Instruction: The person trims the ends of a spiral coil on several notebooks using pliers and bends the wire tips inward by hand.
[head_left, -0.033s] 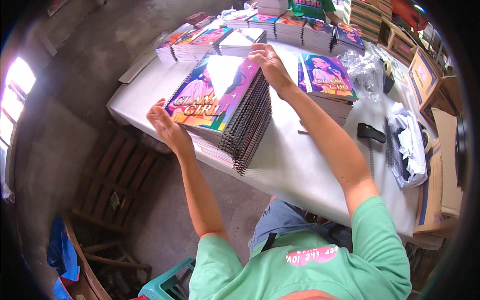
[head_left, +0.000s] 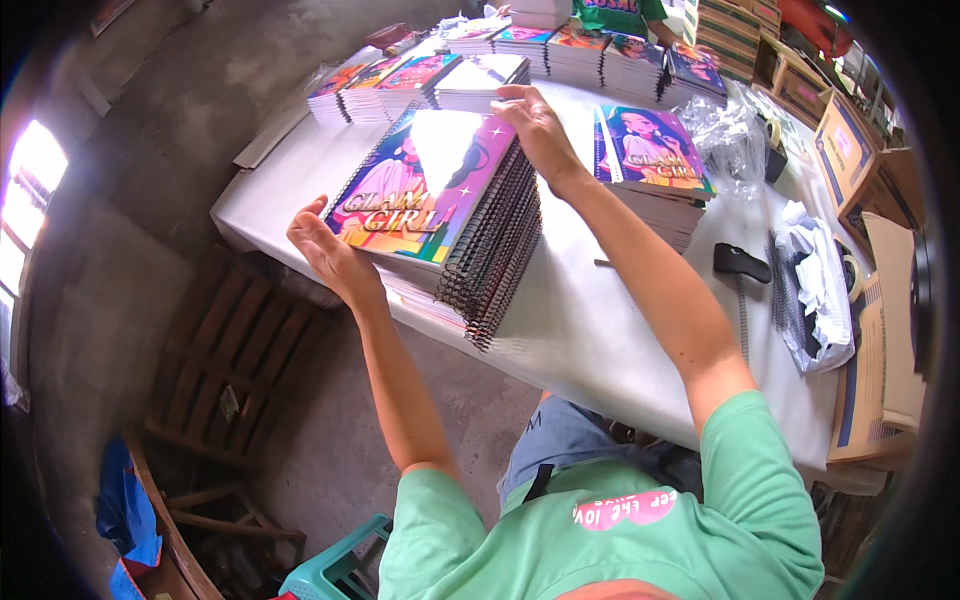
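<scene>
A tall stack of spiral notebooks [head_left: 420, 190] with glossy, colourful illustrated covers stands at the table's near left edge. Black wire coils show along the top cover's left side and down the stack's right side. My left hand [head_left: 337, 262] grips the stack's near left corner, its fingers partly hidden behind the edge. My right hand [head_left: 543, 140] is at the far right corner, fingers bent over the top cover's edge. Between them the hands hold the stack from opposite corners. To the right of my right forearm sits another notebook stack [head_left: 660, 155] with a similar cover.
More notebook stacks [head_left: 400, 80] line the far side of the white-covered table [head_left: 590, 330], where another person [head_left: 612, 15] stands. Clear plastic wrap [head_left: 735, 150], a black object [head_left: 742, 262] and a white bag [head_left: 812, 290] lie at right. Cardboard boxes [head_left: 850, 150] crowd beyond. A teal stool [head_left: 340, 560] stands below.
</scene>
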